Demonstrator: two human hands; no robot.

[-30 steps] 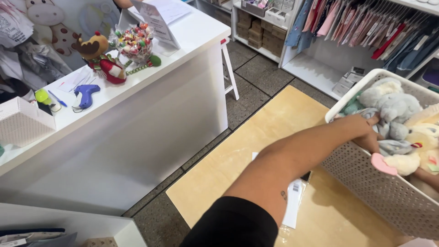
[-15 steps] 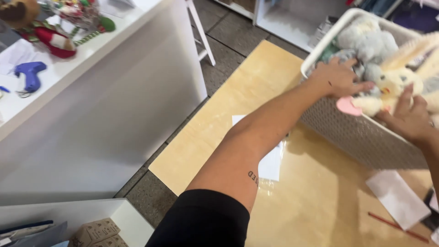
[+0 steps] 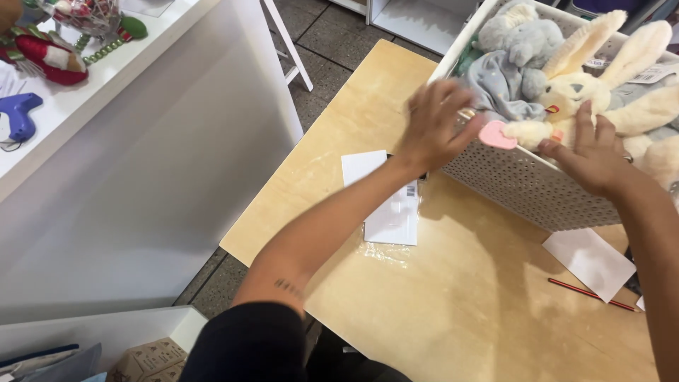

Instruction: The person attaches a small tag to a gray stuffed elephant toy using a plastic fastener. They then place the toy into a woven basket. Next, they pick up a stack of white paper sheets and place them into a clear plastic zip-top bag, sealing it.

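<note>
Reaching across a pale wooden bench (image 3: 438, 304), two bare hands meet at a white perforated basket (image 3: 523, 180) on the far right side. Left hand (image 3: 435, 124) rests at the basket's near left corner with fingers spread loosely; its grip closes on nothing, and motion blur hides whether the fingertips touch the rim. Right hand (image 3: 590, 152) lies flat against the basket's near rim, fingers fanned wide, fingertips just beside a cream plush rabbit (image 3: 601, 88) with long soft ears. Whether it presses the toy or only the rim cannot be told. Beside the rabbit, toward the left, sits a grey plush toy (image 3: 513, 39) above a folded grey fleece cloth (image 3: 498, 88). A flat pink heart-shaped tag (image 3: 496, 134) hangs over the rim between the two hands.

On the bench, near the left forearm, lies a white paper sheet in a clear plastic sleeve (image 3: 389, 205). A second white paper (image 3: 590, 258) and a red pencil (image 3: 590, 293) lie at the near right. A white counter (image 3: 92, 92) stands to the left, carrying a blue glue gun (image 3: 20, 117).
</note>
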